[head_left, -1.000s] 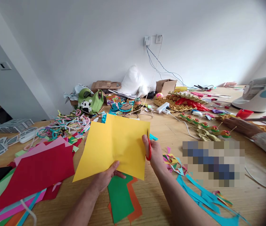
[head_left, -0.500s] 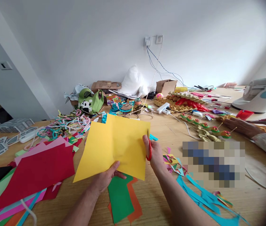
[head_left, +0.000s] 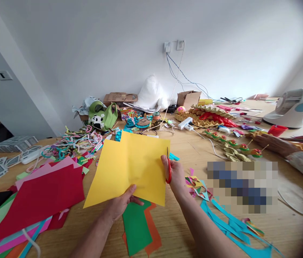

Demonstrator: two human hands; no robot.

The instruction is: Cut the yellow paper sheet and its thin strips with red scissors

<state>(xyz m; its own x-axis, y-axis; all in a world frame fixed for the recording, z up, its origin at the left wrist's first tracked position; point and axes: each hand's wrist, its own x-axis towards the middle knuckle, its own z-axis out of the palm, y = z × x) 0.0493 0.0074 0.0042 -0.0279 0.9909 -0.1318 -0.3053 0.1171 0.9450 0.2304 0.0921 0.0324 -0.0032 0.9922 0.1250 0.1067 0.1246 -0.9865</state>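
Observation:
A large sheet of yellow paper (head_left: 140,161), with a step cut into its upper left edge, is held up above the table. My left hand (head_left: 123,204) pinches its lower edge, thumb on the front and fingers behind. My right hand (head_left: 174,175) grips red-handled scissors (head_left: 169,171) at the sheet's right edge; part of the blades is hidden, and the thumb lies against the paper. Under the sheet lie cut pieces of green paper (head_left: 136,229) and orange paper (head_left: 154,229) on the table.
On the left is a pile of coloured paper topped by a red sheet (head_left: 41,199). Blue paper strips (head_left: 229,225) and small scraps (head_left: 196,184) lie to the right. Farther back are pipe cleaners (head_left: 71,143), a green bag (head_left: 103,116) and a fan (head_left: 292,107). Another person's hand (head_left: 275,143) rests at right.
The camera view shifts very slightly. Both hands, the yellow paper and the scissors stay in nearly the same position.

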